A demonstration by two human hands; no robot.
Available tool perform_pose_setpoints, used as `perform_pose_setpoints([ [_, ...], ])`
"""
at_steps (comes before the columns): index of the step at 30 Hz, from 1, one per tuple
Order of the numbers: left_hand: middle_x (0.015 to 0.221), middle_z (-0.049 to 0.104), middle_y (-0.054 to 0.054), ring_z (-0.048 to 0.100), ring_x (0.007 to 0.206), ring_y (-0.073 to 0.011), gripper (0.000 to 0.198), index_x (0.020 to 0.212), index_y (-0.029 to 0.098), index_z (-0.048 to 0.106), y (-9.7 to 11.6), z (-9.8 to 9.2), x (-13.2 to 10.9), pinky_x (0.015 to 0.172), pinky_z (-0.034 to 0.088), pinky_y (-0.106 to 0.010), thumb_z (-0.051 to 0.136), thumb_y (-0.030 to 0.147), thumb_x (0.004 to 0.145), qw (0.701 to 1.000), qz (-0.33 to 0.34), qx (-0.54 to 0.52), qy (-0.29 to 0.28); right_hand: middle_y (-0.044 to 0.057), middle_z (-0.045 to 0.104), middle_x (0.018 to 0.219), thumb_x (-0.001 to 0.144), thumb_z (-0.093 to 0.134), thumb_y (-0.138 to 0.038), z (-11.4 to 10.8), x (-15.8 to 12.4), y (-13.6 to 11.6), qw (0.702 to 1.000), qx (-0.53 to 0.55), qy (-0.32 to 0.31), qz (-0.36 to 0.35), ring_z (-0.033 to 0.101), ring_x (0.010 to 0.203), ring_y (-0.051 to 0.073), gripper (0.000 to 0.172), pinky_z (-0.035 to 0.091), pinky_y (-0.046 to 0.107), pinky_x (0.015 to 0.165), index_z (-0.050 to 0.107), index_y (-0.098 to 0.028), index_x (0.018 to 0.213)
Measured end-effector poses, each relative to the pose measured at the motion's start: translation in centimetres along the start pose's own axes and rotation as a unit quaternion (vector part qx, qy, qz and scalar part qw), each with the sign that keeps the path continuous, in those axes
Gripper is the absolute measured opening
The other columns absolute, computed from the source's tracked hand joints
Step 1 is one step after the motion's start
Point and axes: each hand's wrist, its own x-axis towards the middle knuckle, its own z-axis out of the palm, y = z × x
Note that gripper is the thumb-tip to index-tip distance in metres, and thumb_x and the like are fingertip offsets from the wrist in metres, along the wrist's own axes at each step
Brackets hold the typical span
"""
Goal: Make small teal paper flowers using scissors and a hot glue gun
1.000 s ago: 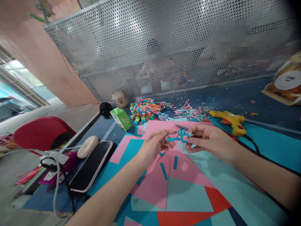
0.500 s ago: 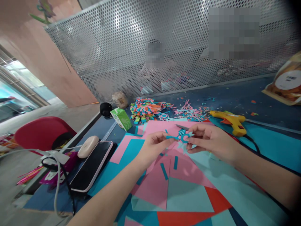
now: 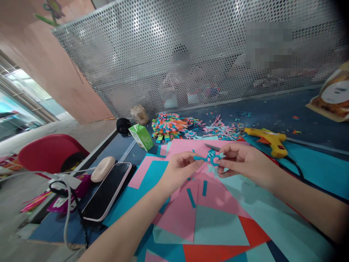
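Note:
Between my hands, above pink paper, is a small paper flower with a blue ring, a pink centre and pale blue points. My right hand pinches its right side. My left hand pinches a narrow blue paper strip that reaches the flower's left edge. Two loose blue strips lie on the pink paper below. The grey tip of a pointed tool shows just behind my right fingers; the rest of it is hidden.
A yellow glue gun lies at the right with its cord trailing. Beyond my hands sit a heap of fringed paper flowers and paper scraps. A green carton, phone and cables stand left. A perforated metal screen borders the back; a person sits behind it.
The view has shifted very slightly. Both hands keep their pinch, and the flower has turned a little between them.

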Motion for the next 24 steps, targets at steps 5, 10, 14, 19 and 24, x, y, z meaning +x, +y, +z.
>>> perform_pose_setpoints([
  [5, 0.052, 0.043, 0.005, 0.036, 0.048, -0.0056, 0.024, 0.073, 0.013, 0.063, -0.45, 0.13, 0.16, 0.048, 0.028, -0.021, 0.068, 0.036, 0.067, 1.000, 0.004, 0.019, -0.006, -0.003, 0.063, 0.061, 0.063, 0.074, -0.036, 0.13, -0.20, -0.08, 1.000, -0.002, -0.006, -0.003, 0.064, 0.062, 0.012, 0.032, 0.058, 0.029, 0.062, 0.052, -0.018, 0.076],
  [10, 0.051, 0.043, 0.005, 0.034, 0.048, -0.0051, 0.026, 0.066, 0.013, 0.060, -0.41, 0.36, 0.13, 0.047, 0.026, -0.021, 0.067, 0.037, 0.067, 1.000, -0.001, 0.023, 0.007, -0.003, 0.063, 0.060, 0.063, 0.074, -0.036, 0.29, -0.28, -0.13, 1.000, -0.014, -0.002, -0.006, 0.064, 0.060, 0.013, 0.031, 0.058, 0.029, 0.061, 0.051, -0.019, 0.075],
  [14, 0.049, 0.044, 0.005, 0.033, 0.045, -0.0049, 0.027, 0.064, 0.013, 0.058, -0.08, 0.54, -0.08, 0.046, 0.025, -0.021, 0.067, 0.039, 0.066, 0.999, -0.032, 0.005, 0.010, -0.003, 0.063, 0.062, 0.065, 0.073, -0.035, 0.20, -0.18, 0.06, 1.000, -0.015, -0.011, -0.013, 0.064, 0.061, 0.012, 0.030, 0.058, 0.028, 0.061, 0.051, -0.019, 0.078],
  [19, 0.049, 0.043, 0.005, 0.034, 0.047, -0.0056, 0.026, 0.062, 0.013, 0.057, 0.20, 0.68, -0.20, 0.046, 0.026, -0.020, 0.065, 0.037, 0.068, 0.999, -0.028, 0.027, 0.030, -0.003, 0.064, 0.062, 0.064, 0.074, -0.037, 0.19, -0.21, -0.03, 1.000, -0.016, -0.013, -0.018, 0.064, 0.062, 0.012, 0.032, 0.058, 0.028, 0.062, 0.052, -0.018, 0.078],
  [24, 0.049, 0.043, 0.005, 0.034, 0.048, -0.0056, 0.026, 0.061, 0.013, 0.056, 0.23, 0.68, -0.13, 0.047, 0.025, -0.020, 0.065, 0.037, 0.069, 0.999, -0.020, 0.030, 0.031, -0.003, 0.064, 0.061, 0.064, 0.074, -0.037, 0.19, -0.24, -0.03, 1.000, -0.015, -0.009, -0.015, 0.064, 0.061, 0.013, 0.032, 0.058, 0.028, 0.062, 0.051, -0.019, 0.077],
])
